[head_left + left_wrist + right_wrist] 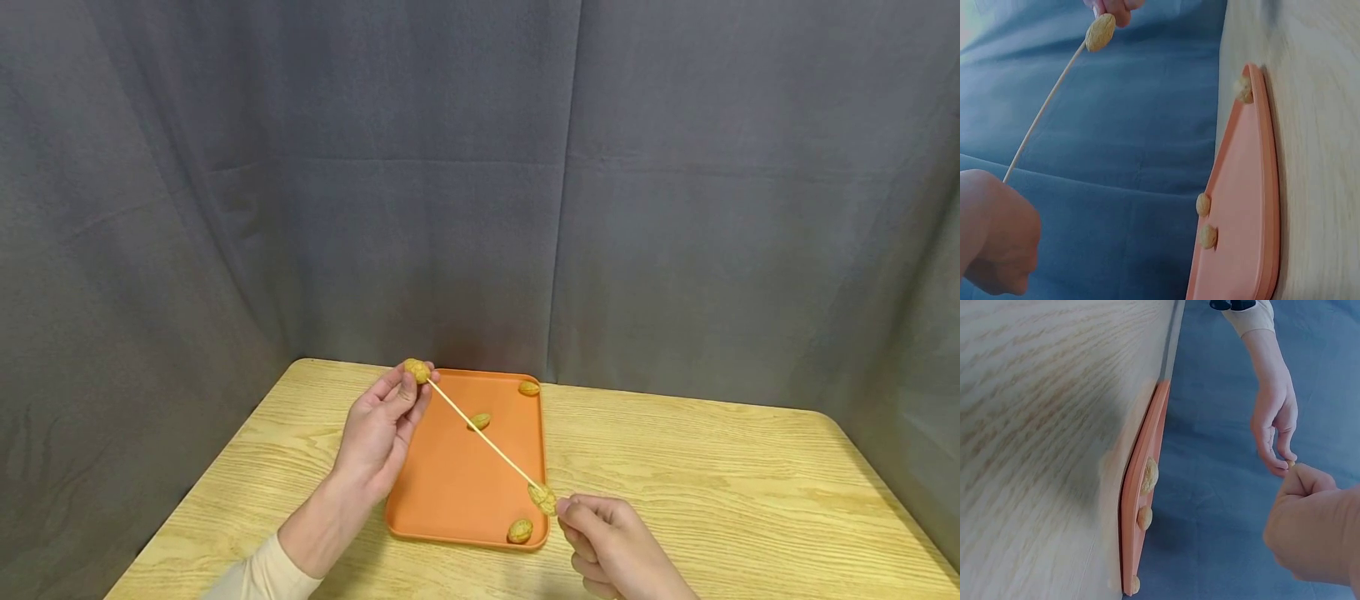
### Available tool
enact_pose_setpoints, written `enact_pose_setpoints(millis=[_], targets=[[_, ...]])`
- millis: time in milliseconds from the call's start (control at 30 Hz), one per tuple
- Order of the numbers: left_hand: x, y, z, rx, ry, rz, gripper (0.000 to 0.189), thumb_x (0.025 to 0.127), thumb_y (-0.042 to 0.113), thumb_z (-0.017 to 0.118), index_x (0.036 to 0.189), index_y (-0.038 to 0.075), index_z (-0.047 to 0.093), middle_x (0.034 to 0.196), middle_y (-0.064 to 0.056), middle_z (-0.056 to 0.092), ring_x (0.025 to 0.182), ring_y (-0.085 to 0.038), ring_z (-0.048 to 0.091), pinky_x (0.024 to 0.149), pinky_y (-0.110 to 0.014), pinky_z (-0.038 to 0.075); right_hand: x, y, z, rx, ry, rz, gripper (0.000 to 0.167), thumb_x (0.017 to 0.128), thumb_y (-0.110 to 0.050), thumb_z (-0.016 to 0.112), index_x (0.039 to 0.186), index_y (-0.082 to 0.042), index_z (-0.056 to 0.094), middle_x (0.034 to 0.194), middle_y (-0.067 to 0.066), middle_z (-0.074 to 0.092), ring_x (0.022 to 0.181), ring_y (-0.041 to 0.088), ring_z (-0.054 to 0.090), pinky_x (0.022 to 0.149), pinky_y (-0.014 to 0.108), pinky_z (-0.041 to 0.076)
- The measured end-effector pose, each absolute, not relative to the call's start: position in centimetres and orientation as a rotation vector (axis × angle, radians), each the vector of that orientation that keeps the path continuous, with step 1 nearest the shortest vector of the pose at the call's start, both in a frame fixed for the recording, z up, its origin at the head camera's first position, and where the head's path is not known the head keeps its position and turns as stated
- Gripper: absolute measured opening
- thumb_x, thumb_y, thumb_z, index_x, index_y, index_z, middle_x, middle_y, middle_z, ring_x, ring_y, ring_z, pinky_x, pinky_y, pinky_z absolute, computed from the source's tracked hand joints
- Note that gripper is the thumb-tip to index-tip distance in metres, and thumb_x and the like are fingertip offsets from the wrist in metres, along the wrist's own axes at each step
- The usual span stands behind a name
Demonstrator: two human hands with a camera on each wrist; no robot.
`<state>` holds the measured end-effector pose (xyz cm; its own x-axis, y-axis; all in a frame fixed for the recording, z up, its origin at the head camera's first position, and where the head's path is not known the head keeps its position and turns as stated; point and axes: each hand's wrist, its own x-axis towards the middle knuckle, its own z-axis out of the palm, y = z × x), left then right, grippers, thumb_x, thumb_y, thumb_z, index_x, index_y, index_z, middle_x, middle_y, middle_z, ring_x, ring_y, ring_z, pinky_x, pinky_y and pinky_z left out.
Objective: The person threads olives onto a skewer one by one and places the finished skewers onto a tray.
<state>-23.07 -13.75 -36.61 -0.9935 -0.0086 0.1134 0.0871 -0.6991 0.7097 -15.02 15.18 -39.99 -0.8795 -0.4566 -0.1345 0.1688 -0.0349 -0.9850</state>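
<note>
Left hand (381, 429) grips nut-like piece (417, 371) at far end of thin stick (498, 450); right hand (611, 533) pinches at near end, beside second piece (542, 498); whether on stick or piece, cannot tell. Hands apart, stick aslant above tray (453, 492). Stick looks light, stiff, liable to snap if bent; best held close to piece. Pieces look firm, rounded, apt to roll; grip round widest part. Three loose pieces (520, 531) inside low tray rim. Table (712, 467) gives room rightward; curtain (450, 183) limits far side.
</note>
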Motion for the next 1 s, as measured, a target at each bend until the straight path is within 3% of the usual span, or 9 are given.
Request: enact_pose_setpoints(millis=[367,733,1000], targets=[[-22.63,-13.69,-36.63,-0.156,-1.278,-2.808,0.027,0.098,0.002,0.064,0.122,-0.007,0.054,0.127,-0.022,0.062,0.118,-0.033,0.063,0.105,-0.036,0.045,-14.77,15.05,-39.88,-0.317,1.842,-1.975,0.050,0.107,-0.027,0.055,0.070,-0.002,0.034,0.055,-0.006,0.023,0.042,0.005,0.019,0.038,0.018,0.020],[-22.37,-13.54,-36.50,-0.191,-1.369,-2.728,0.020,0.099,-0.002,0.063,0.115,-0.007,0.053,0.122,-0.024,0.065,0.120,-0.041,0.061,0.102,-0.039,0.048,-14.64,15.07,-39.58,-0.283,1.851,-1.961,0.047,0.106,-0.024,0.056,0.067,-0.007,0.036,0.054,-0.006,0.022,0.041,0.006,0.017,0.038,0.018,0.020],[-22.26,-13.06,-36.51,-0.185,-1.372,-2.712,0.016,0.098,-0.007,0.061,0.113,-0.007,0.054,0.128,-0.032,0.059,0.116,-0.037,0.064,0.103,-0.041,0.047,-14.58,14.93,-39.77,-0.265,1.829,-1.987,0.046,0.105,-0.024,0.056,0.066,-0.010,0.037,0.054,-0.007,0.024,0.041,0.005,0.018,0.038,0.018,0.020]])
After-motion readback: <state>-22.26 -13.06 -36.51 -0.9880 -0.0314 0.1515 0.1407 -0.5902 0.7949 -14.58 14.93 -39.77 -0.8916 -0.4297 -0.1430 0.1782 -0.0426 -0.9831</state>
